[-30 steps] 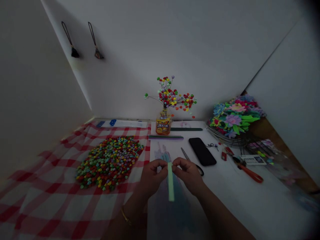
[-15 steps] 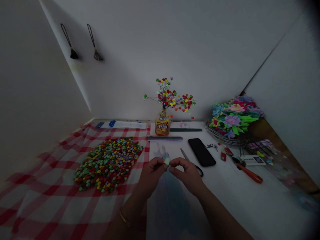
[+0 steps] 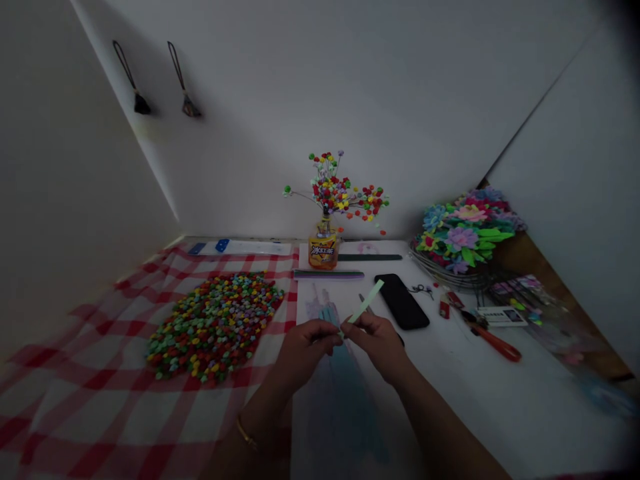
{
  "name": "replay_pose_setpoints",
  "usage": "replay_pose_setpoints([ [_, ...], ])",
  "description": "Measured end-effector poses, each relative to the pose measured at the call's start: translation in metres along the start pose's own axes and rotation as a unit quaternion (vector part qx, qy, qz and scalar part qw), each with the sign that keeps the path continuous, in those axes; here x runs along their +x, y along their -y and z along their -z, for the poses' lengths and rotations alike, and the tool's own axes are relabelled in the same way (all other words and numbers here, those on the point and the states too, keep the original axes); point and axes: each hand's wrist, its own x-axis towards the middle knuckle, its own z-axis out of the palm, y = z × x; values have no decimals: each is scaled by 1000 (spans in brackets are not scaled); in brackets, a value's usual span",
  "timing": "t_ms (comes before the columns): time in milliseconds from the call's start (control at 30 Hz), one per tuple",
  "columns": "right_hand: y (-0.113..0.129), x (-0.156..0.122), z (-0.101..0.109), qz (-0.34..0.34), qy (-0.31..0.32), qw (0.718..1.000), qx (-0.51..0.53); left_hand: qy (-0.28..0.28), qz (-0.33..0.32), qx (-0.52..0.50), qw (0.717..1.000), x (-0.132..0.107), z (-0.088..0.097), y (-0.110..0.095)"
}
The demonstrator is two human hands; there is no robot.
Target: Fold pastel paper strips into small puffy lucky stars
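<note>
Both my hands meet low in the middle of the view and pinch one end of a pale green paper strip (image 3: 367,302). My left hand (image 3: 305,350) and my right hand (image 3: 379,340) have their fingertips pressed together on it. The strip sticks up and away to the right, toward a black phone (image 3: 401,301). Under my hands lies a bundle of bluish paper strips (image 3: 327,313) on the white table (image 3: 500,400). A pair of scissors (image 3: 364,301) lies partly hidden behind my right hand.
A heap of small coloured paper stars (image 3: 215,325) lies on the red checked cloth (image 3: 100,400) at the left. A bottle holding star sprigs (image 3: 324,248) stands at the back. Paper flowers (image 3: 463,233), orange-handled pliers (image 3: 493,340) and small items are at the right.
A second ago the green strip hung down toward me from my fingers. It was then bunched small between my fingertips, and now it points up and away to the right.
</note>
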Motion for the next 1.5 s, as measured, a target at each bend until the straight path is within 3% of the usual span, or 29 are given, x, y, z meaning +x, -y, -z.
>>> replay_pose_setpoints([
  [167, 4, -1, -1, -19, 21, 996, 84, 12, -8, -18, 1000, -3, 0, -4],
  [333, 12, -3, -4, -59, 54, 986, 144, 58, -18, -69, 996, -6, 1, -8],
  [600, 7, -4, -10, -11, -27, 1000, -7, 24, -28, -111, 993, -3, -4, -3],
  [767, 5, -5, -11, 13, -11, 1000, 10, 25, -33, -132, 990, -2, -4, -2],
  [967, 1, -6, -12, 80, -55, 995, -37, -53, -15, -136, 989, -2, -8, -4],
  [1167, 1, -6, -9, 102, -107, 986, -83, -11, -5, -158, 987, -7, -8, -6],
  [1367, 4, -6, -9, 71, -87, 993, -35, -24, -15, -110, 994, -6, -8, -4],
  [1500, 4, -6, -9, 44, -61, 997, 32, -20, -17, -136, 990, -5, -8, -3],
])
